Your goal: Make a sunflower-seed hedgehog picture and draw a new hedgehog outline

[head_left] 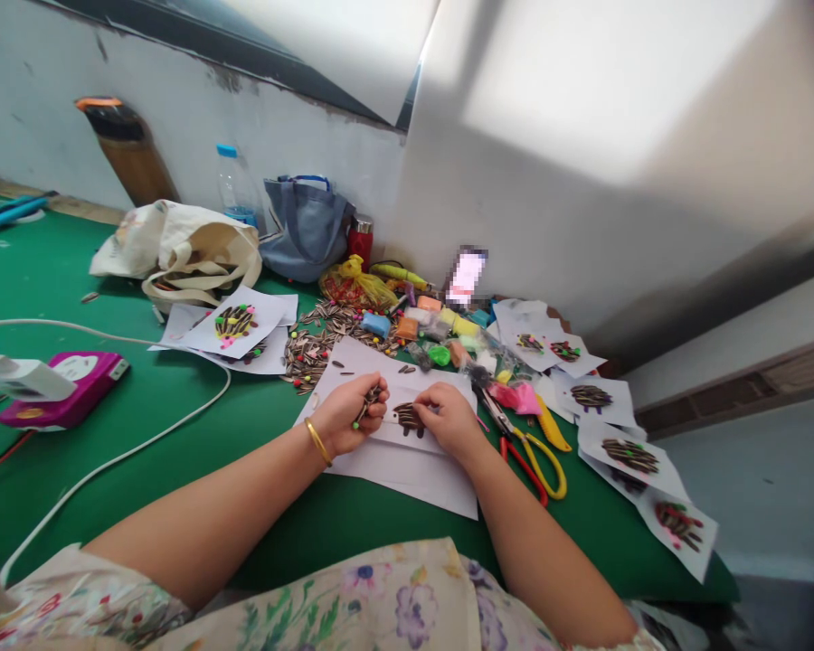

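Observation:
My left hand [354, 411] is closed round a bunch of sunflower seeds [368, 404], with a green bit among them. Just to its right, my right hand [451, 418] pinches at the edge of a dark hedgehog-like figure [407, 417] made of seeds on white paper. Whatever sits between the right fingertips is too small to make out. Under both hands lies a larger white sheet [434, 484], with a few loose seeds on its upper part. Behind it spreads a heap of striped sunflower seeds [312, 348] dotted with small coloured balls.
Coloured clay packs [407, 327] lie beyond the paper. Yellow-handled scissors [546, 461], red-handled pliers [525, 466] and a yellow cutter [553, 423] are right of my right hand. Finished seed pictures [634, 461] line the right edge. A white cable [176, 420] crosses the green table [285, 533] at left.

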`<state>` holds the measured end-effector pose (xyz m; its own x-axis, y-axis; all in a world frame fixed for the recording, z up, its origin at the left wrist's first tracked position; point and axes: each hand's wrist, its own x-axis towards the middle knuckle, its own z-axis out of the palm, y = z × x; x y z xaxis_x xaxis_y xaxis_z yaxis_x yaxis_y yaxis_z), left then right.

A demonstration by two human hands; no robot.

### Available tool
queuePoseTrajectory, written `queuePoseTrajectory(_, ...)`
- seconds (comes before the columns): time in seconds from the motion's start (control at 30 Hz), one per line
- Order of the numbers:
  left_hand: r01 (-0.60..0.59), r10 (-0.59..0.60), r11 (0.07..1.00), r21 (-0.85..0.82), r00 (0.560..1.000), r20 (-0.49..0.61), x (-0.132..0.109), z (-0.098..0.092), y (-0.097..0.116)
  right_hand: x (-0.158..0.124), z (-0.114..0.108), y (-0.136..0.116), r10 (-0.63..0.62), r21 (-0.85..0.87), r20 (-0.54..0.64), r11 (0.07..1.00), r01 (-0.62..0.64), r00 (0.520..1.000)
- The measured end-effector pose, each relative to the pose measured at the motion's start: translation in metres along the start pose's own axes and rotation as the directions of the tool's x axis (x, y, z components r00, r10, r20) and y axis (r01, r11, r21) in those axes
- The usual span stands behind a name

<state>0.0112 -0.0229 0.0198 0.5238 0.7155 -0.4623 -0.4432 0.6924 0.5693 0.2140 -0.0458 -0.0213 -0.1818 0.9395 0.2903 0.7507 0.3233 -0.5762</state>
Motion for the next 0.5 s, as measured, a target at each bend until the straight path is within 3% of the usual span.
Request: queuePoseTrajectory(0.5, 0.001, -0.001, 1.0, -0.001, 1.0, 0.003, 0.0004, -0.0006, -0.0008, 0.0, -0.0018, -0.0053, -0.087, -0.228, 0.058, 0.969, 0.098, 0.995)
